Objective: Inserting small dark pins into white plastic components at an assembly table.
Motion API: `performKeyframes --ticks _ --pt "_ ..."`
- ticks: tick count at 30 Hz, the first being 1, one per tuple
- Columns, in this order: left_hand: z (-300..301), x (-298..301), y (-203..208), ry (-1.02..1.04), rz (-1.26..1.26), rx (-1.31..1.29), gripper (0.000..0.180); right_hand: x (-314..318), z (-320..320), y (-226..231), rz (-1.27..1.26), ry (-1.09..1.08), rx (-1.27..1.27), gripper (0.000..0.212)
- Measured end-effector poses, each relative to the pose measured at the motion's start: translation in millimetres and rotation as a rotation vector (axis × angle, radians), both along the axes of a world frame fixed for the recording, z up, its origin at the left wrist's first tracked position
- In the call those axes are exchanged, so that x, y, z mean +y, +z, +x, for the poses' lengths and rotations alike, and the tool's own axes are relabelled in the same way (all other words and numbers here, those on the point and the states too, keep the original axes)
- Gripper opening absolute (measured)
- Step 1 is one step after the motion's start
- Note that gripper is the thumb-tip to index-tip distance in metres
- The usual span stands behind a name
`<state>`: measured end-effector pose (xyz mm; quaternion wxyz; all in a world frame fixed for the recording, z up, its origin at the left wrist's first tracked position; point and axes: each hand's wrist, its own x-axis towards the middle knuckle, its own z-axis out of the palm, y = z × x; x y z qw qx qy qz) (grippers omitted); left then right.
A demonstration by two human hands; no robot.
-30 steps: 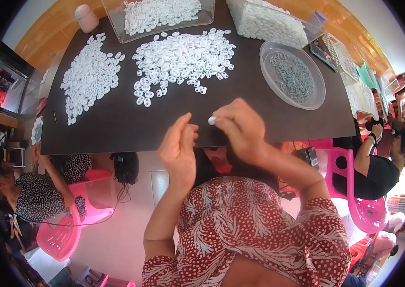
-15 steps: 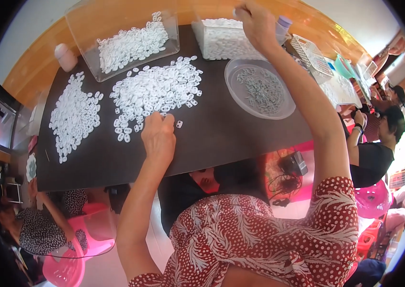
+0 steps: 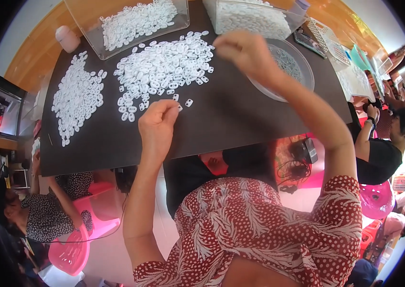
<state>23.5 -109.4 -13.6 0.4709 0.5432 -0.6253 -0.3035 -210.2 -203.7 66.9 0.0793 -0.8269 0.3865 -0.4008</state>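
My left hand (image 3: 155, 126) is closed in a pinch at the near side of the large pile (image 3: 164, 64) of white plastic pieces. A small white two-holed piece (image 3: 179, 108) shows at its fingertips. Just beyond lies another loose white piece (image 3: 188, 102). My right hand (image 3: 254, 56) hangs over the table between the large pile and a round clear tray (image 3: 310, 76), hiding part of the tray. Its fingers are bent but smeared by motion, so I cannot tell if it holds anything. Small grey metal parts, screw-like (image 3: 286, 60), lie inside the tray.
A narrower pile of white pieces (image 3: 78, 98) spreads on the left. Two clear bins with white pieces stand at the back, one left (image 3: 81, 26), one right (image 3: 300, 25). A pale bottle (image 3: 67, 39) stands at back left, a phone (image 3: 310, 43) at back right. Co-workers sit on both sides.
My right hand has come down and nearer from above the right-hand bin. The left hand has turned slightly, and a white piece now shows at its fingertips. The view has shifted.
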Motion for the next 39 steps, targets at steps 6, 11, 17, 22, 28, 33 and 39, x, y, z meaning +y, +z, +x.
performKeyframes --ticks 6,11,17,22,28,33,39 --pt "-9.1 24.3 21.8 -0.07 0.316 0.455 0.008 65.9 19.8 -37.9 0.114 0.225 -0.042 0.01" --pt "-1.8 37.8 22.4 -0.054 0.24 0.545 0.004 74.1 -10.4 -36.5 0.109 0.115 -0.035 0.009" --pt "-18.4 48.1 27.1 -0.052 0.26 0.682 0.004 31.7 -83.6 -40.5 0.138 -0.235 0.054 0.01" --pt "-19.0 56.0 20.3 -0.118 0.277 0.715 0.005 13.8 -113.3 -52.6 0.214 -0.281 0.18 0.008" --pt "-26.3 66.1 15.4 -0.052 0.28 0.684 0.006 7.0 -105.9 -60.6 0.117 -0.258 0.493 0.004" --pt "-27.5 69.9 14.6 -0.073 0.296 0.683 0.009 -3.3 -107.1 -64.2 0.052 -0.184 0.693 0.008" --pt "-30.5 72.0 11.1 -0.06 0.275 0.673 0.011 2.6 -99.8 -56.6 0.028 -0.19 0.476 0.007"
